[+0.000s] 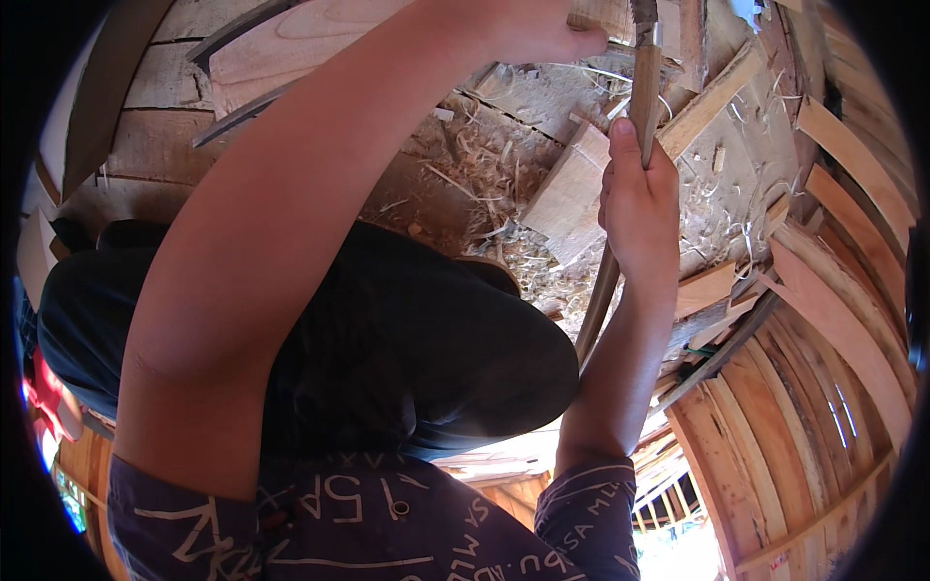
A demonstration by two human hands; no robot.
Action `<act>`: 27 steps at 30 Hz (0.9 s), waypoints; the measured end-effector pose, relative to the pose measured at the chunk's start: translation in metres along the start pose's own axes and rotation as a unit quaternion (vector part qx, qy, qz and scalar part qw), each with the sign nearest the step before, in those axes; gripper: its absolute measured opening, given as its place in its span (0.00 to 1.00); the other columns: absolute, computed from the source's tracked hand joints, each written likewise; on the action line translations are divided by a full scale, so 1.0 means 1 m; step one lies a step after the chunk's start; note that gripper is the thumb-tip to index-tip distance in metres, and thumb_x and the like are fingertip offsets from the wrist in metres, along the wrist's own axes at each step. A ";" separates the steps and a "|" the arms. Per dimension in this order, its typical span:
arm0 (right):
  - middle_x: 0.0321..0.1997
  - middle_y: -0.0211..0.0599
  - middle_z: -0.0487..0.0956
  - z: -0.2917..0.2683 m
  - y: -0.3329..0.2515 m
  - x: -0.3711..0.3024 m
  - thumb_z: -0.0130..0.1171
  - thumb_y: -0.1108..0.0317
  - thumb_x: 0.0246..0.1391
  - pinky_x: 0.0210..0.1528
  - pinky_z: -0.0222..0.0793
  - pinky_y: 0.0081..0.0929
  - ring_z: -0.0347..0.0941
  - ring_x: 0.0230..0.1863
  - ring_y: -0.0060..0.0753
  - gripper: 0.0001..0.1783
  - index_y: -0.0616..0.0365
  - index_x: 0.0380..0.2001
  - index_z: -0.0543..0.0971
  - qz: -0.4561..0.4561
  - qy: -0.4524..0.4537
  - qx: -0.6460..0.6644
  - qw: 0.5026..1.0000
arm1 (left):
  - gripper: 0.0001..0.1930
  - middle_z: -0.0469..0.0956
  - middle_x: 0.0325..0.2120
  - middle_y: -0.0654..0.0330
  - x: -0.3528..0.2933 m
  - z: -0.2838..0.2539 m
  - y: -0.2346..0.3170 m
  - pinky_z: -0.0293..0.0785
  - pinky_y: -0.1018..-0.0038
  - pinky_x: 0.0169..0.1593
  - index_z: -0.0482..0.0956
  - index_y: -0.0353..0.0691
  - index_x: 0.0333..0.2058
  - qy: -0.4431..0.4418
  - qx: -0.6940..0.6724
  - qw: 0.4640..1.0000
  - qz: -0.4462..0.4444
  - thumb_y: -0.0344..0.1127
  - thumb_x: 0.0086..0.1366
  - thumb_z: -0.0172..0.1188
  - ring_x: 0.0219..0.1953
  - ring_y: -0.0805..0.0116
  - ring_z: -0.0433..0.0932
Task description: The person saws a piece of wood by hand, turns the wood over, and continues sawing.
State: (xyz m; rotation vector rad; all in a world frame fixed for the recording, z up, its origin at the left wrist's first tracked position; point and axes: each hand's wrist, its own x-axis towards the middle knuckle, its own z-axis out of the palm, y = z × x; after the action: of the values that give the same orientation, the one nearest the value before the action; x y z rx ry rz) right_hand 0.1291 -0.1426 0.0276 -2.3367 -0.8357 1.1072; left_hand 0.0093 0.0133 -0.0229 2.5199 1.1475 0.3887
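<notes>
From where I stand, the person sits with dark-trousered knees (436, 339) drawn up, the left arm bent at the elbow and reaching far across to the upper right. The left hand (533, 29) lies at the top edge, partly cut off, its thumb near a wood piece (593, 14); I can't tell whether it grips anything. The right hand (641, 208), raised on an upright forearm, is wrapped round the wooden handle of a long tool (646, 87), thumb laid along it, above the shaving-strewn ground. The tool's metal end is cropped above; its lower end disappears behind the right forearm.
</notes>
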 end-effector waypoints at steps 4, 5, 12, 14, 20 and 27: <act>0.14 0.19 0.61 -0.003 0.007 0.004 0.48 0.50 0.67 0.14 0.51 0.17 0.55 0.12 0.12 0.20 0.53 0.27 0.69 -0.031 0.009 -0.039 0.999 | 0.34 0.77 0.44 0.42 0.003 0.001 -0.002 0.66 0.55 0.57 0.72 0.28 0.47 -0.006 -0.008 1.000 -0.004 0.57 0.54 0.59 0.51 0.51 0.76; 0.14 0.19 0.61 -0.004 0.006 0.005 0.48 0.50 0.67 0.14 0.51 0.17 0.55 0.13 0.12 0.20 0.53 0.27 0.69 -0.038 0.011 -0.051 0.998 | 0.35 0.77 0.45 0.42 0.003 0.002 -0.002 0.66 0.55 0.58 0.72 0.28 0.47 -0.002 -0.002 1.000 -0.005 0.57 0.55 0.59 0.51 0.50 0.76; 0.12 0.19 0.60 0.009 0.024 -0.026 0.47 0.54 0.68 0.15 0.50 0.19 0.56 0.13 0.12 0.21 0.53 0.23 0.67 -0.028 -0.010 -0.050 0.998 | 0.35 0.76 0.48 0.42 0.020 -0.019 -0.018 0.68 0.59 0.57 0.74 0.26 0.49 -0.112 -0.058 0.987 -0.100 0.57 0.59 0.54 0.53 0.49 0.75; 0.16 0.28 0.63 0.001 0.024 -0.043 0.48 0.54 0.68 0.23 0.56 0.27 0.58 0.20 0.20 0.20 0.62 0.30 0.72 0.043 -0.022 -0.038 0.998 | 0.35 0.75 0.49 0.41 0.010 -0.006 -0.013 0.68 0.58 0.57 0.72 0.25 0.50 -0.060 0.001 0.997 -0.047 0.57 0.59 0.55 0.53 0.49 0.75; 0.18 0.28 0.62 -0.006 0.007 -0.058 0.48 0.54 0.68 0.26 0.55 0.27 0.56 0.23 0.20 0.21 0.65 0.34 0.74 0.098 -0.025 -0.007 0.995 | 0.37 0.74 0.51 0.39 0.008 -0.006 -0.009 0.67 0.57 0.59 0.70 0.24 0.52 -0.068 0.006 0.996 -0.054 0.57 0.59 0.55 0.55 0.47 0.73; 0.17 0.24 0.61 -0.012 0.041 -0.067 0.48 0.55 0.68 0.24 0.53 0.25 0.54 0.23 0.17 0.20 0.62 0.29 0.72 0.083 -0.023 0.041 0.995 | 0.39 0.73 0.51 0.37 0.009 -0.006 -0.007 0.66 0.57 0.59 0.68 0.23 0.54 -0.049 0.006 0.998 -0.049 0.58 0.59 0.55 0.55 0.45 0.73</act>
State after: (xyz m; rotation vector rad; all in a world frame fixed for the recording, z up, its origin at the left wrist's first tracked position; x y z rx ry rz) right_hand 0.1185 -0.2190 0.0467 -2.3546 -0.6081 1.2417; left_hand 0.0078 0.0253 -0.0192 2.4510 1.2326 0.2307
